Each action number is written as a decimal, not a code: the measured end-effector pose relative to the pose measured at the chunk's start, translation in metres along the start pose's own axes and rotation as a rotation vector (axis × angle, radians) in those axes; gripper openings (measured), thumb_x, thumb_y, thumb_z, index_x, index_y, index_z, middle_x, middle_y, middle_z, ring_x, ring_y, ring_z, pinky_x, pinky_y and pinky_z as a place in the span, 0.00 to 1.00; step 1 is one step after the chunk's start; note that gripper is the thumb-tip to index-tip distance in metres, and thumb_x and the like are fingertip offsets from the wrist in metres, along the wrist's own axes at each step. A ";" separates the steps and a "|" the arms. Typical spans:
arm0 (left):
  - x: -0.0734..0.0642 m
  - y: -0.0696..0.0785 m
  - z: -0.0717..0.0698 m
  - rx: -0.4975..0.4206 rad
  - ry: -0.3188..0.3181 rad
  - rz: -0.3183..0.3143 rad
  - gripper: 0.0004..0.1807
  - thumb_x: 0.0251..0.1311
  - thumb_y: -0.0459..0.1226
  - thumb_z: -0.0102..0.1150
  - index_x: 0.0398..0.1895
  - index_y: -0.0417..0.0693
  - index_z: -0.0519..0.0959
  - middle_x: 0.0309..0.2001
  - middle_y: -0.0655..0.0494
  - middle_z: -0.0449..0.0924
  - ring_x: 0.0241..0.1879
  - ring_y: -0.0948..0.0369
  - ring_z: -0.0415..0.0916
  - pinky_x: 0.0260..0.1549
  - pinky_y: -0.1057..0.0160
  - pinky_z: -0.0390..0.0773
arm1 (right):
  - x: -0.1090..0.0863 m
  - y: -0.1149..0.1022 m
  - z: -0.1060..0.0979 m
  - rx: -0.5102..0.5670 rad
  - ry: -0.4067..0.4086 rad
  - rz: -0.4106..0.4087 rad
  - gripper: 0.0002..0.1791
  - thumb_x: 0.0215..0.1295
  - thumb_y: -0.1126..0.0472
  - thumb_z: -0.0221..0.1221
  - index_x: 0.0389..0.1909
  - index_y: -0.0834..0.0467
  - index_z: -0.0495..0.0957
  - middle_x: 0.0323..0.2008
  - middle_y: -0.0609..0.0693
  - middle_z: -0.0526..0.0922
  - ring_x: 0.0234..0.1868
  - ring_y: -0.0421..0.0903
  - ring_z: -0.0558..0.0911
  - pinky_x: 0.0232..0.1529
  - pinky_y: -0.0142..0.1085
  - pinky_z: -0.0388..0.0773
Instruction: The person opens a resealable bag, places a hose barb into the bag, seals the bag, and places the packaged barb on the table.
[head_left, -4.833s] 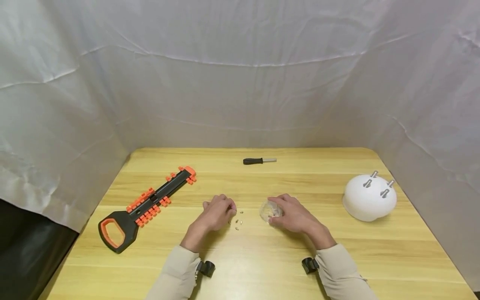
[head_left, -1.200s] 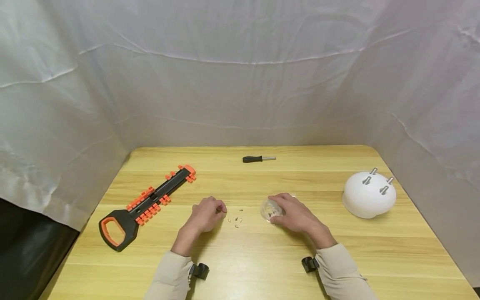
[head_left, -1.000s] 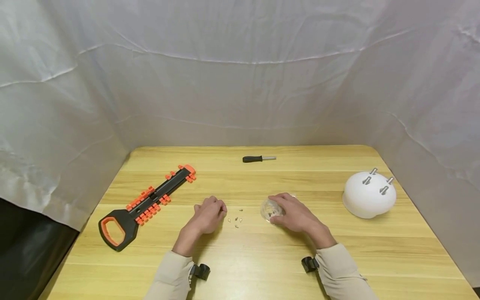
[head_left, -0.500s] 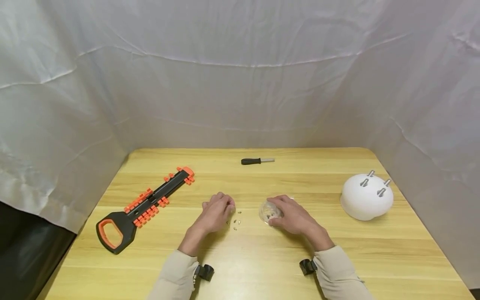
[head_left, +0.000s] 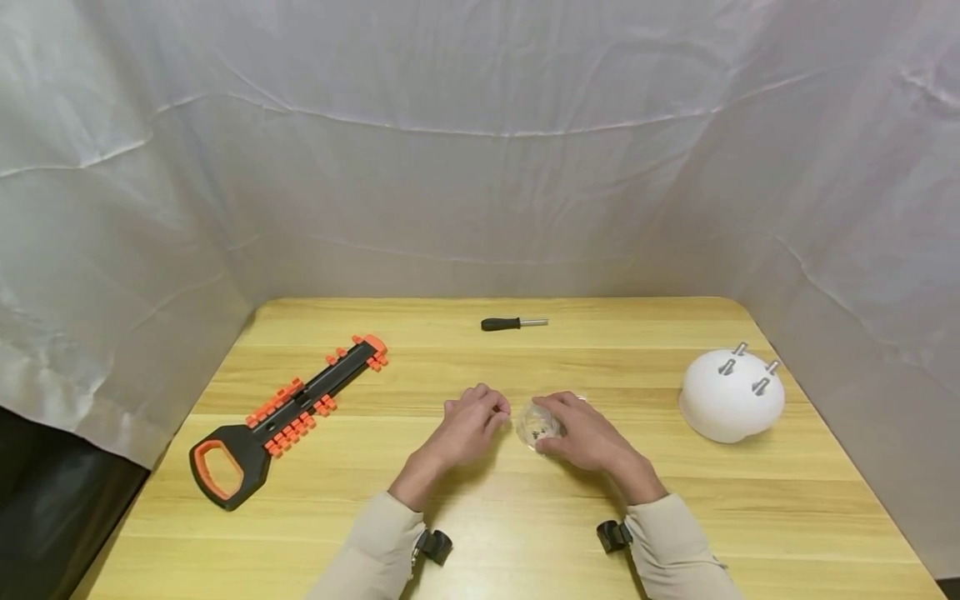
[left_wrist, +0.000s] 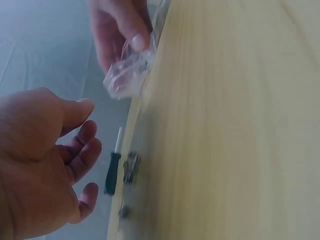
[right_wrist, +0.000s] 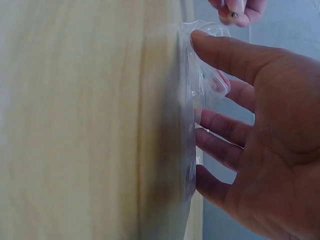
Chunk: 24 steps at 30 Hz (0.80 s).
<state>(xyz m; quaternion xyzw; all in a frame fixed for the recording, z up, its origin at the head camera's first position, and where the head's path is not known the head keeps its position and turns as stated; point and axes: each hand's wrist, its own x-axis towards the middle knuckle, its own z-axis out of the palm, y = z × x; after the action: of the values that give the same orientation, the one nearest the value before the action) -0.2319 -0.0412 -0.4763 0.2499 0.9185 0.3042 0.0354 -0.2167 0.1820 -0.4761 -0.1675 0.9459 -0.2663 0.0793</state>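
Note:
My left hand point(head_left: 467, 429) is just left of a clear plastic bag point(head_left: 534, 427), thumb and forefinger pinched together. In the right wrist view a small metal piece point(right_wrist: 234, 15) shows between those fingertips. The right hand point(head_left: 588, 433) holds the bag by its side, thumb at the near edge and fingers at the far edge, with the mouth spread. A red zip line is visible on the bag point(right_wrist: 212, 30) in the right wrist view. Several small dark pieces lie inside it. The loose metal pieces point(left_wrist: 131, 167) on the tabletop look blurred in the left wrist view; the left hand hides them from the head view.
A black-handled screwdriver point(head_left: 501, 324) lies at the back. On the left is a black and orange toothed tool point(head_left: 315, 392) with a loop handle. A white rounded body point(head_left: 727, 408) with several metal stems stands right. Grey curtains point(head_left: 480, 208) enclose the wooden table point(head_left: 525, 542).
The left hand has come from left of the loose pieces, over them, then right to the bag, now pinching a small metal piece. The right hand keeps its hold; the view shifts slightly.

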 end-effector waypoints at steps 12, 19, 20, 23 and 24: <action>0.012 0.020 0.016 0.068 -0.032 0.036 0.08 0.71 0.45 0.49 0.42 0.56 0.78 0.45 0.61 0.73 0.47 0.61 0.67 0.43 0.58 0.56 | 0.000 0.001 0.000 0.001 0.003 -0.014 0.36 0.60 0.50 0.65 0.68 0.52 0.67 0.65 0.54 0.70 0.64 0.57 0.70 0.61 0.56 0.67; 0.015 0.025 0.022 0.068 -0.051 0.032 0.08 0.70 0.45 0.51 0.40 0.57 0.79 0.45 0.62 0.72 0.48 0.61 0.66 0.43 0.59 0.55 | 0.000 0.002 0.001 -0.007 0.012 -0.020 0.35 0.59 0.50 0.66 0.68 0.50 0.68 0.64 0.53 0.71 0.65 0.57 0.70 0.63 0.56 0.66; 0.015 0.026 0.022 0.065 -0.052 0.031 0.08 0.70 0.45 0.51 0.40 0.57 0.79 0.45 0.62 0.72 0.48 0.61 0.66 0.43 0.59 0.55 | 0.000 0.002 0.001 -0.009 0.013 -0.022 0.35 0.59 0.50 0.66 0.67 0.50 0.68 0.64 0.53 0.71 0.65 0.57 0.70 0.62 0.57 0.66; 0.016 0.025 0.022 0.046 -0.053 0.025 0.07 0.70 0.45 0.51 0.41 0.57 0.79 0.46 0.63 0.72 0.48 0.62 0.66 0.44 0.58 0.55 | 0.000 0.002 0.000 -0.006 0.015 -0.019 0.35 0.59 0.50 0.66 0.67 0.50 0.68 0.64 0.53 0.71 0.65 0.57 0.70 0.63 0.56 0.66; 0.015 0.025 0.021 0.036 -0.052 0.024 0.08 0.70 0.45 0.51 0.41 0.57 0.79 0.46 0.63 0.72 0.48 0.62 0.66 0.44 0.58 0.56 | 0.000 0.002 0.000 -0.005 0.015 -0.015 0.35 0.59 0.50 0.66 0.67 0.50 0.68 0.64 0.53 0.71 0.65 0.57 0.70 0.63 0.56 0.66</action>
<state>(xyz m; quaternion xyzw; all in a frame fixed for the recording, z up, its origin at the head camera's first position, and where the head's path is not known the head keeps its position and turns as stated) -0.2299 -0.0051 -0.4776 0.2693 0.9196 0.2814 0.0514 -0.2169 0.1835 -0.4773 -0.1728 0.9458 -0.2659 0.0697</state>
